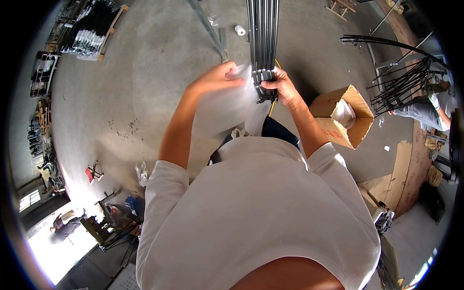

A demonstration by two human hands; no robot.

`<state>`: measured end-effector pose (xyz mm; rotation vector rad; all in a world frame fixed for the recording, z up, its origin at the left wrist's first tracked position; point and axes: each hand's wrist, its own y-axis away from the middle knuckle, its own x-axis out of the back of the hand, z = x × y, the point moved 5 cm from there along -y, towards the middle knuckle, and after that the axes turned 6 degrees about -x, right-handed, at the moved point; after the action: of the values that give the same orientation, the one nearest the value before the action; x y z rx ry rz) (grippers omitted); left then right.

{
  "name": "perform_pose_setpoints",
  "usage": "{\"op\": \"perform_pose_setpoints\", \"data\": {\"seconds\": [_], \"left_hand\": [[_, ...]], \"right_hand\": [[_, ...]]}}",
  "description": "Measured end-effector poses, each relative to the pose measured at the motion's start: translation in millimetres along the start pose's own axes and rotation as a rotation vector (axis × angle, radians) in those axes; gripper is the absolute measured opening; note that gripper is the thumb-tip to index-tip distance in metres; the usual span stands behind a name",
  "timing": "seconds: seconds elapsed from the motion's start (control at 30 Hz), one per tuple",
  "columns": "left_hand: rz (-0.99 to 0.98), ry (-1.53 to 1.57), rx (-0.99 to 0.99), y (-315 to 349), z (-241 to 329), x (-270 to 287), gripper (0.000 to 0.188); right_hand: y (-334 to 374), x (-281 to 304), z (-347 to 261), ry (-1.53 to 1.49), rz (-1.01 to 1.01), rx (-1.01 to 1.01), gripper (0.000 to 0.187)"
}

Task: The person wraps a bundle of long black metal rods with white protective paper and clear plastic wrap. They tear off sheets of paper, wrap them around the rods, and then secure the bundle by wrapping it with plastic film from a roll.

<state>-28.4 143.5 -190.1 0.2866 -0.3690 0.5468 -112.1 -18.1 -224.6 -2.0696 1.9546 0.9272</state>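
A bundle of long black rods (263, 36) runs away from me from the top middle, its near ends side by side with pale bands across them. My right hand (285, 89) is closed on that near end from the right, its thumb lying across the top. To the left, my left hand (220, 79) pinches a thin, whitish translucent sheet (220, 104) between thumb and fingers. The sheet hangs beside and below the rods' ends, over my dark trousers. What the fingers do underneath the bundle is hidden.
An open cardboard box (324, 116) with white material inside stands at my right. A white roll (239, 30) lies on the floor ahead, near a metal bar (208, 26). More black rods (403, 89) rest at the far right beside another person (430, 111). A loaded pallet (94, 31) sits far left.
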Motion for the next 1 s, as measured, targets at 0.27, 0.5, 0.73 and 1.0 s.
{"op": "perform_pose_setpoints", "data": {"seconds": [0.27,0.5,0.73,1.0], "left_hand": [[0.171,0.704,0.099,2.2,31.5,-18.6,0.056],[0.191,0.716,-0.078,-36.0,39.9,-58.5,0.041],[0.244,1.2,-0.086,-16.0,28.5,-47.4,0.026],[0.089,1.571,-0.107,-9.4,6.1,-64.7,0.026]], "right_hand": [[-4.1,3.3,6.1,0.042,-0.001,0.043,0.03],[-12.4,4.4,34.6,-0.33,-0.03,-0.039,0.028],[9.3,-2.8,9.1,-0.265,0.042,0.111,0.037],[44.1,-11.2,3.0,0.325,0.038,0.437,0.052]]}}
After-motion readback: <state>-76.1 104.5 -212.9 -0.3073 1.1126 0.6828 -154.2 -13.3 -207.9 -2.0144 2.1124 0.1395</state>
